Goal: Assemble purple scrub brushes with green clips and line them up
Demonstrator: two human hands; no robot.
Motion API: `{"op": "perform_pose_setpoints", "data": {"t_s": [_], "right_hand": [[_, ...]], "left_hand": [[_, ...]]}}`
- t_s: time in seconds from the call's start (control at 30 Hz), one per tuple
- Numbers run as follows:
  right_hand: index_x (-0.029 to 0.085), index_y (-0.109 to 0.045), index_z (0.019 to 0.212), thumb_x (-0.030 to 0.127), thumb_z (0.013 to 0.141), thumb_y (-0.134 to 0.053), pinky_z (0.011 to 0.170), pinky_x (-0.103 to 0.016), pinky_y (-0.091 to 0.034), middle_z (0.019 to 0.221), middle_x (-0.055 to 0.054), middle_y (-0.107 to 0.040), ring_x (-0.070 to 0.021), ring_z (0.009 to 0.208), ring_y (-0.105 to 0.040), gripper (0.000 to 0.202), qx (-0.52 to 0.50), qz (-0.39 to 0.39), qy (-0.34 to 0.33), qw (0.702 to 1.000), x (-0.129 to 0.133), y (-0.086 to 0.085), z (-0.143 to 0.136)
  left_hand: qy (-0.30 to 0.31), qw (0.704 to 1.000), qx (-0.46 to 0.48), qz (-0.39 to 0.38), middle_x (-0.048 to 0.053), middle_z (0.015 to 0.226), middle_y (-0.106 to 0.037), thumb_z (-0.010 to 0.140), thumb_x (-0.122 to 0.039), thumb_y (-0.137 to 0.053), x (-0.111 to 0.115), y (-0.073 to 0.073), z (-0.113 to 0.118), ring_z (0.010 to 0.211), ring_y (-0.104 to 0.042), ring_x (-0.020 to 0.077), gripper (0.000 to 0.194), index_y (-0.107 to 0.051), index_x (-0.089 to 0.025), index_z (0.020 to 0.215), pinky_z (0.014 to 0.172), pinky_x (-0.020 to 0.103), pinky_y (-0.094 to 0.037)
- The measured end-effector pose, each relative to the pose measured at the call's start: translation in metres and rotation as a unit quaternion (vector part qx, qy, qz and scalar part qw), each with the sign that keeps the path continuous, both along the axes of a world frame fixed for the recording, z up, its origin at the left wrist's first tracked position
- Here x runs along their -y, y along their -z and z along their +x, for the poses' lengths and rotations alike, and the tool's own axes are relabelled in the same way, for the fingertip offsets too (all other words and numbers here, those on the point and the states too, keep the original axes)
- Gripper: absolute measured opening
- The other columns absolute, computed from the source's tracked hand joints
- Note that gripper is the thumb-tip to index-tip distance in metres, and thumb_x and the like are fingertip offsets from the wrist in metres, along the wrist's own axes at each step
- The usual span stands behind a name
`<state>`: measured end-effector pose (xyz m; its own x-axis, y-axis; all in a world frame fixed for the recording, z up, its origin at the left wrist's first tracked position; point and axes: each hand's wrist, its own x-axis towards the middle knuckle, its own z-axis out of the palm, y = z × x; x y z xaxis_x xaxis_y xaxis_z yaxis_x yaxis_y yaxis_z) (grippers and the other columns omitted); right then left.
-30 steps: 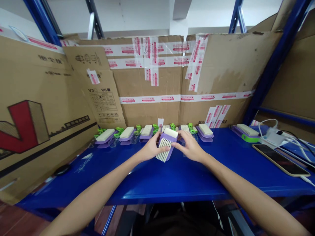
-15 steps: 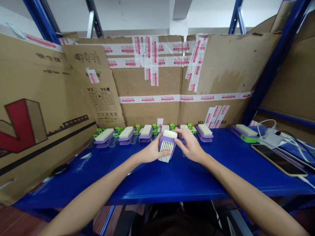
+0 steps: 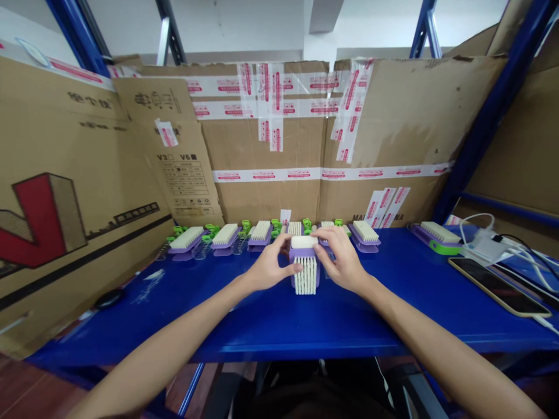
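Note:
A purple scrubbing brush (image 3: 305, 274) with rows of cream bristles is held upright over the middle of the blue table, bristles facing me. At its upper end is a smooth white block (image 3: 304, 241). My left hand (image 3: 271, 265) is closed on the brush's left side, its thumb lying by the bristles. On the upper right side my right hand (image 3: 341, 257) grips it near the white block, thumb in front. The fingers behind the brush are hidden. Beyond my hands runs a row of similar purple brushes, including a brush (image 3: 225, 235) and another brush (image 3: 365, 233).
Small clear bottles with green tops (image 3: 211, 231) stand among the brushes. A purple and green brush (image 3: 438, 234), a white charger with cables (image 3: 484, 247) and a phone (image 3: 498, 286) lie at right. Cardboard walls (image 3: 266, 201) enclose the blue table (image 3: 244, 331).
The brush has shifted slightly right and turned from a tilt to nearly straight. My left hand has moved a little right with it; both hands keep hold.

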<state>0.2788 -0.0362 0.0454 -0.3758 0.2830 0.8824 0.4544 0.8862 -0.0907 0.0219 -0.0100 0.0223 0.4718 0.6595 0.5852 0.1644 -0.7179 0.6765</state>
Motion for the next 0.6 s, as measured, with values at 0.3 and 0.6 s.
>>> {"op": "perform_pose_setpoints", "data": {"t_s": [0.3,0.6], "right_hand": [[0.033,-0.063,0.143,0.026,0.117,-0.053,0.104,-0.059,-0.057,0.131,-0.012,-0.072,-0.0346,0.122,-0.069,0.028,0.010,-0.006,0.011,1.000,0.004,-0.001,-0.001],[0.031,-0.056,0.152,0.031,0.117,-0.056,0.106,-0.058,-0.057,0.135,-0.014,-0.071,-0.0355,0.127,-0.067,0.035,0.025,-0.036,-0.010,0.999,-0.001,-0.001,0.000]], "left_hand": [[-0.078,0.989,0.049,0.116,0.009,0.116,-0.074,0.113,-0.054,-0.067,0.009,-0.008,0.003,0.098,-0.073,0.0215,0.037,-0.068,-0.021,0.129,0.090,0.037,-0.061],[-0.103,0.958,0.034,0.266,0.010,0.126,-0.074,0.114,-0.035,-0.066,0.017,-0.012,0.007,0.113,-0.073,0.0238,0.019,-0.068,-0.025,0.129,0.092,0.040,-0.065]]}}
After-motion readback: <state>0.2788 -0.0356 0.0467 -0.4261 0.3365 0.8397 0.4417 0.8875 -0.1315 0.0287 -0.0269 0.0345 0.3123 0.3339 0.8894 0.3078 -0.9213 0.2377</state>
